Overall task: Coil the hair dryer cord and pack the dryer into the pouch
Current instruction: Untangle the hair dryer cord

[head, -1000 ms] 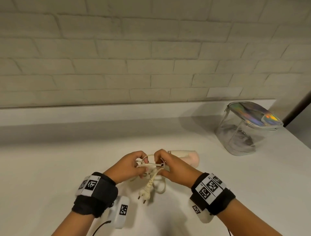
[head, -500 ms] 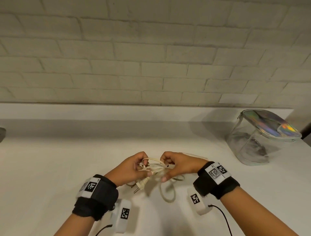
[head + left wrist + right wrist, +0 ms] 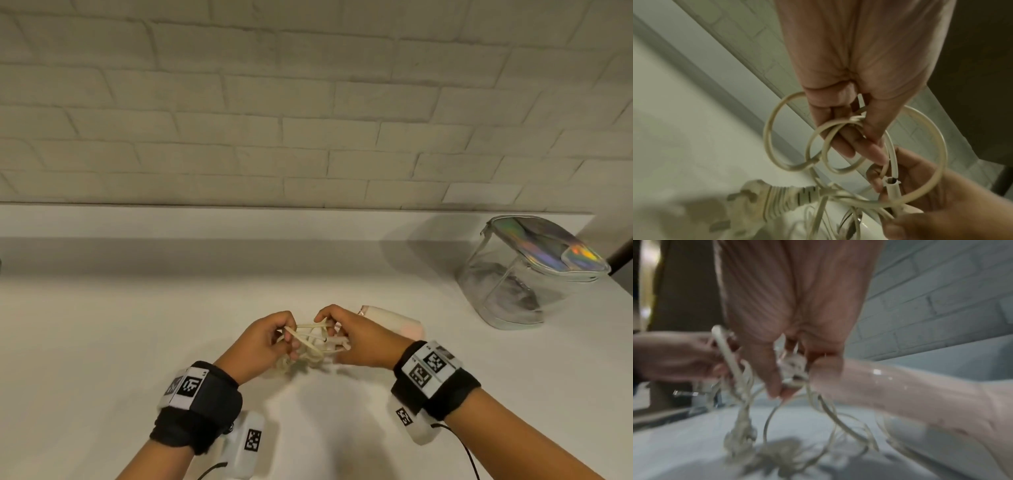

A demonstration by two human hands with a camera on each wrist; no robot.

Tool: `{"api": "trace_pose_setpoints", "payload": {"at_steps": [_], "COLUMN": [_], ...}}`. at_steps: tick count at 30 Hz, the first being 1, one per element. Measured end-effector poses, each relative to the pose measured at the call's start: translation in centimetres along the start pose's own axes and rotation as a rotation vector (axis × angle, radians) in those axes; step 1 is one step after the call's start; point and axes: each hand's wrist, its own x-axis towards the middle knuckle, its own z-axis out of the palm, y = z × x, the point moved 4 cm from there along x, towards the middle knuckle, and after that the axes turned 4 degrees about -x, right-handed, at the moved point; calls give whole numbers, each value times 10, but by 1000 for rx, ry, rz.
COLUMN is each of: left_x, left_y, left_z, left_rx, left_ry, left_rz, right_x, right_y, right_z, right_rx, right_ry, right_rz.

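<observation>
Coiling step, mid-way; left hand (image 3: 265,337) pinching cord (image 3: 855,146) loops; right hand (image 3: 356,337) gripping the strand by dryer (image 3: 394,323) on counter; plug (image 3: 764,199) dangling; next: gather loops tight, then dryer into pouch (image 3: 527,270), well apart at right.

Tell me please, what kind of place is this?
Probably a home vanity or bathroom counter, though I cannot be sure: a plain white counter, a pale painted brick wall behind it, and a clear toiletry pouch beside a hair dryer.
</observation>
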Motion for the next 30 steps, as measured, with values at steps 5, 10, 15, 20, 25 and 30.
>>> {"api": "trace_pose_setpoints", "payload": {"at_steps": [5,10,15,20,25,30], "left_x": [3,-2,-5,-6,-14,-24], "left_y": [-4,-19,-34,-33,-52,-35], "left_z": [-5,-13,-33,-56,-70,-74], "left_rx": [106,339,143,-223,-530,-421], "left_ry": [48,25,97,273,486,535], "left_rz": [65,132,12,-117,-151,59], "right_x": [-6,-15,-15,-15,-13,-5], "right_y": [-3,-3,8,9,16,24], "right_z": [2,-11,-19,-37,-49,-63], "right_rx": [-62,-366,-558,-602,-246,282], "right_ry": [188,347,410,598,717,753], "right_rz": [-131,-286,-393,-395,-174,98]}}
